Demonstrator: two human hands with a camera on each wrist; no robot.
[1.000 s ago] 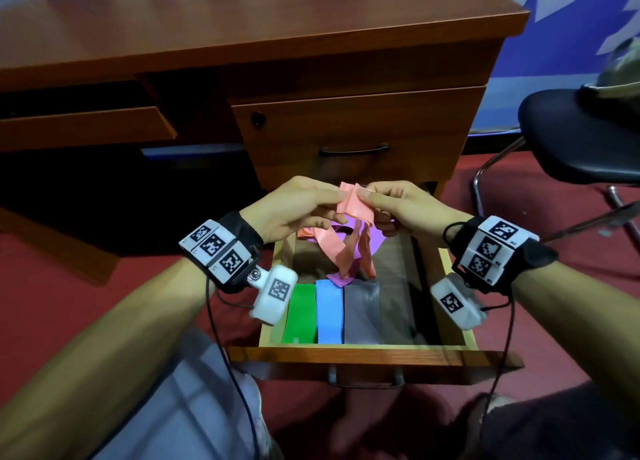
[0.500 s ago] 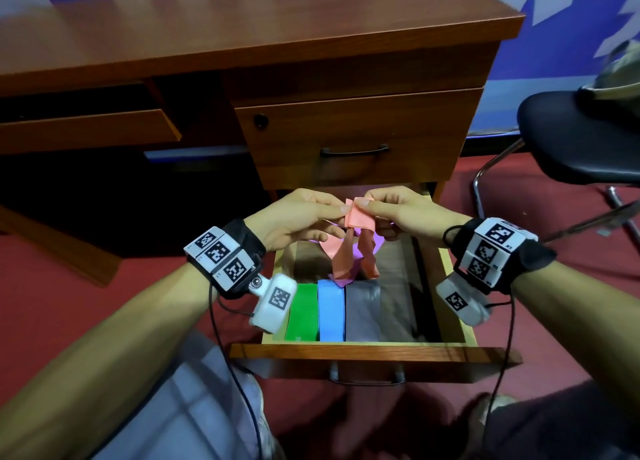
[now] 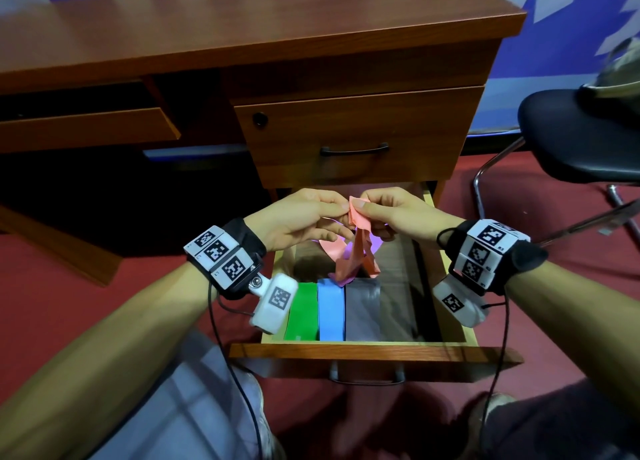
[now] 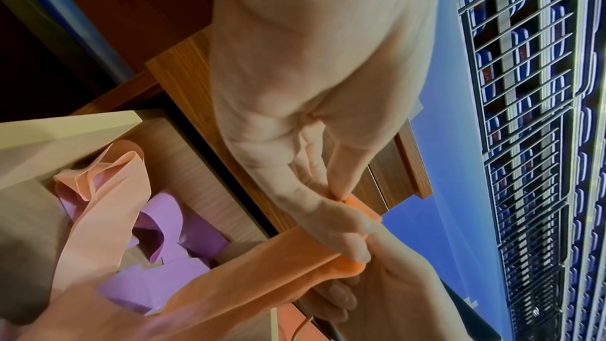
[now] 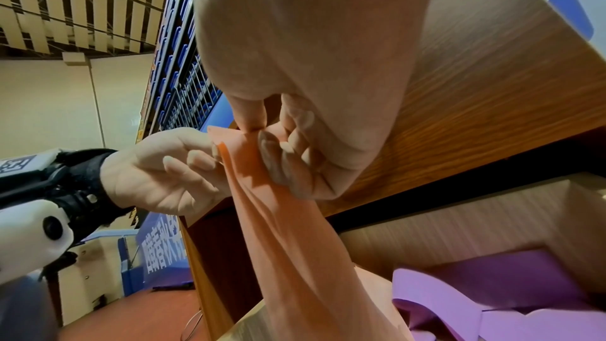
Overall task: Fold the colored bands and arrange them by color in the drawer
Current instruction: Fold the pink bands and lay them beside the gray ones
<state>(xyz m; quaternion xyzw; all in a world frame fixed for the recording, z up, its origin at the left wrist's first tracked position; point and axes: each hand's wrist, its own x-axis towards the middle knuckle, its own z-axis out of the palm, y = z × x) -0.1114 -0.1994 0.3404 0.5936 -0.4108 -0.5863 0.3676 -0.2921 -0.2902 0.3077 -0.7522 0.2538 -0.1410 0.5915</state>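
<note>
Head view: an orange band (image 3: 358,238) is held up over the far half of an open drawer (image 3: 374,351), its top edge pinched between the left hand (image 3: 304,217) and the right hand (image 3: 398,213), which are brought almost together, while the rest of the band hangs down crumpled. Three folded bands, a green band (image 3: 302,312), a blue band (image 3: 330,310) and a grey band (image 3: 363,309), are laid side by side against the front edge of the drawer, toward its left side, and loose purple bands (image 3: 375,243) are glimpsed behind the hanging orange one. Left wrist view: the pinch of thumb and forefinger on the band's corner is confirmed, and a second pale orange band (image 4: 98,206) is seen lying tangled with the purple ones on the drawer floor. Since the hanging tail ends just over that heap, it is judged that a loose band could be snagged and dragged up, or the fold made crooked by the twisted tail. Right wrist view: the same top edge is seen gripped by the right hand's thumb and curled fingers (image 5: 282,162), with the left hand closed on it just beside.
</note>
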